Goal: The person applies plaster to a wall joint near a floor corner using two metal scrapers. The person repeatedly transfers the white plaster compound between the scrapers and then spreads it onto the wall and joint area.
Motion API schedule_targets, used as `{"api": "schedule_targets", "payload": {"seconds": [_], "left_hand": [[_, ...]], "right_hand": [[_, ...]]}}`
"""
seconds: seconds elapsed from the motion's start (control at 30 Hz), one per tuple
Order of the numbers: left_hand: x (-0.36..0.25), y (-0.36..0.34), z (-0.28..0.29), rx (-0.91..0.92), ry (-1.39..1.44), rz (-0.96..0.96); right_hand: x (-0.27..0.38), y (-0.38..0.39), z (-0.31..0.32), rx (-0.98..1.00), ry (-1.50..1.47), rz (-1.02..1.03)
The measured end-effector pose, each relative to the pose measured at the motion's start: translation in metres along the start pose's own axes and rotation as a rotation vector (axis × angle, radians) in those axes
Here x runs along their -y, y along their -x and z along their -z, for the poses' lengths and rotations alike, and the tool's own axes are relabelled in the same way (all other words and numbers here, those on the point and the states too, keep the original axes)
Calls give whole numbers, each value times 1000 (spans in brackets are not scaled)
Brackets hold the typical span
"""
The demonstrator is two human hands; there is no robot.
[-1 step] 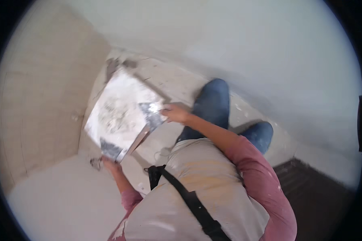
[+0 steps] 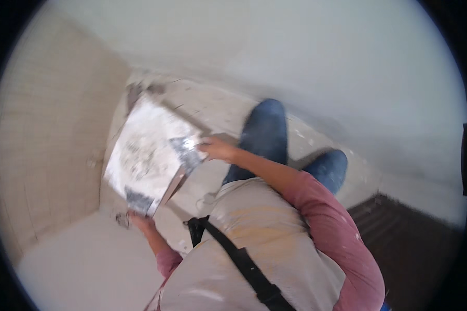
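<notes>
A squarish white-smeared board [image 2: 158, 124], tilted in the picture, lies in front of me, with crumbly beige residue in its middle. Dark grey patches show by its two near corners, and a brown side runs below its near edge. My right hand [image 2: 215, 149] is closed at the right corner, beside one grey patch. At the near left corner my left hand [image 2: 141, 222] grips the edge next to the other patch. Fingertips of both hands are partly hidden. Whether the grey patches are bare metal or separate blades cannot be made out.
A beige tiled wall [image 2: 52, 129] rises on the left, and a pale wall [image 2: 316, 57] stands ahead. Dusty floor [image 2: 197, 98] with debris lies between. Dark brown ridged flooring [image 2: 399, 243] is at lower right. My bent knees [image 2: 264, 124] are beside the board. A thin wire loop [image 2: 122, 220] lies by my left hand.
The board, both hands and my knees sit slightly farther left in the picture as the whole view shifts. Both hands keep the same places on the board.
</notes>
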State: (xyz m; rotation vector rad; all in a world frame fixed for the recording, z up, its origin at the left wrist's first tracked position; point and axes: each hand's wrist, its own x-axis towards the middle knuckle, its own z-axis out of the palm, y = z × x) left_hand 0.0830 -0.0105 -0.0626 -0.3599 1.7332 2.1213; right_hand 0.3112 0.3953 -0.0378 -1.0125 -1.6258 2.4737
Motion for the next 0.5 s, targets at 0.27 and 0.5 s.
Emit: {"api": "schedule_targets", "payload": {"seconds": [0.27,0.5], "left_hand": [[-53,14,-40,-802,-624,-721],[-134,67,-243,28,-283,-1324]], "right_hand": [[36,62,50,-429,299,218],[78,252,145,-1299,107,759]]}}
